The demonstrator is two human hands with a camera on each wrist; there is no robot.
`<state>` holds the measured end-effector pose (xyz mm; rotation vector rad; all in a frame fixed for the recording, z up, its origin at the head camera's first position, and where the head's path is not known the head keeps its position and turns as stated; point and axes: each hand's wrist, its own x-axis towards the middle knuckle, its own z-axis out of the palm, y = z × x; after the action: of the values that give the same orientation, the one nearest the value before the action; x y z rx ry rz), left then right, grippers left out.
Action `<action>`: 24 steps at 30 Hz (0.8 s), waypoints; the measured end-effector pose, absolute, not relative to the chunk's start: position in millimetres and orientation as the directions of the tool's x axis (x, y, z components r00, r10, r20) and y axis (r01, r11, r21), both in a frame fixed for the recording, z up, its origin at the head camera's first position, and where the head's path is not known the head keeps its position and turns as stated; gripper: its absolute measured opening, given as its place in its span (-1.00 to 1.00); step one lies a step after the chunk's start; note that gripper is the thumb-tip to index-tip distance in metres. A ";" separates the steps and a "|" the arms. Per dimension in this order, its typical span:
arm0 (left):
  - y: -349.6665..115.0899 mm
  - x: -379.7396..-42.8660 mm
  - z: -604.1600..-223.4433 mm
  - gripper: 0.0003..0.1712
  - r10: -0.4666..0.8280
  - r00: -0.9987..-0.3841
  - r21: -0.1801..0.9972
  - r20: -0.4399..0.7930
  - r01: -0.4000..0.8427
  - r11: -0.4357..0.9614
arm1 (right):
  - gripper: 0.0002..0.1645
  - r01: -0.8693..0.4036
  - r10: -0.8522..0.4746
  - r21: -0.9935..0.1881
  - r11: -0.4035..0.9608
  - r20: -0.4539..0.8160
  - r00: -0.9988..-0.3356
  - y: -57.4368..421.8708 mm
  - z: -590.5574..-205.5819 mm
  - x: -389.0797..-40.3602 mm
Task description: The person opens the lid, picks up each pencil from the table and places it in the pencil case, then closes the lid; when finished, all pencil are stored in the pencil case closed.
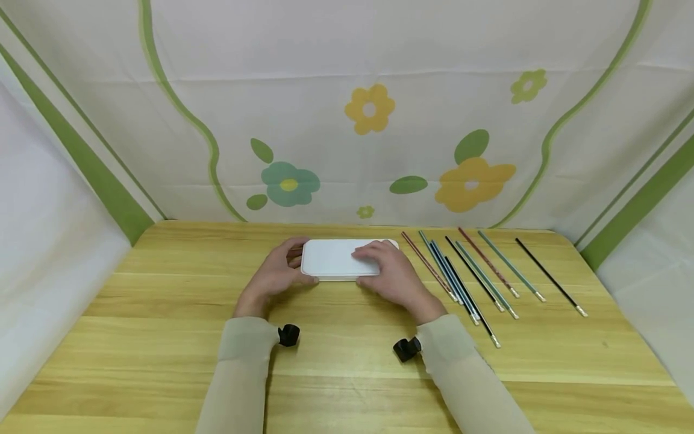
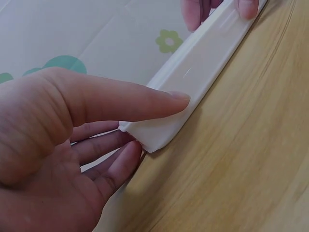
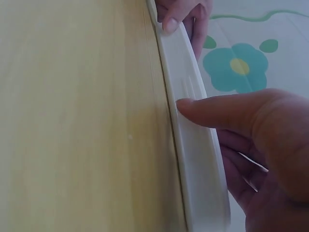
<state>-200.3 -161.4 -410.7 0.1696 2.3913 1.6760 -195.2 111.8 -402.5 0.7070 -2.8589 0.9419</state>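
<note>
A flat white box with rounded corners lies on the table near its back edge, lid side up. At its left end my left hand grips it, thumb along the near wall and the other fingers around the end and far side. My right hand holds the right part, its thumb pressed on the near wall. In the head view the right fingers reach over the top. The inside of the box is hidden.
Several pencils with eraser ends in black, blue, green and red lie spread at the right, the nearest ones close beside my right hand. The wooden table ends at a flowered cloth backdrop, with cloth at both sides.
</note>
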 end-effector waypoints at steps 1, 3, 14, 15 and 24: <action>-161.4 -200.2 -410.7 0.10 0.216 -0.970 0.938 -0.111 -0.031 0.344 | -0.40 -0.450 -0.415 -0.521 0.725 0.190 -0.890 111.1 -401.6 -194.8; -161.3 -200.3 -410.9 0.10 0.214 -0.970 0.938 -0.112 -0.032 0.346 | -0.41 -0.473 -0.434 -0.457 0.754 0.195 -0.880 109.0 -399.3 -194.0; -162.1 -199.6 -411.8 0.09 0.213 -0.972 0.936 -0.096 -0.016 0.352 | -0.41 -0.470 -0.425 -0.393 0.790 0.200 -0.883 105.4 -398.2 -192.3; -161.9 -199.3 -411.8 0.09 0.212 -0.973 0.936 -0.095 -0.015 0.353 | -0.41 -0.464 -0.419 -0.403 0.789 0.201 -0.886 105.8 -398.9 -192.6; -159.4 -197.5 -411.5 0.11 0.224 -0.970 0.928 -0.090 0.000 0.374 | -0.40 -0.451 -0.399 -0.437 0.778 0.210 -0.892 108.6 -401.2 -192.5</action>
<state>-197.5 -159.4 -411.5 0.2006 2.4305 1.6415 -192.5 108.6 -401.2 0.6867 -2.8622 0.7440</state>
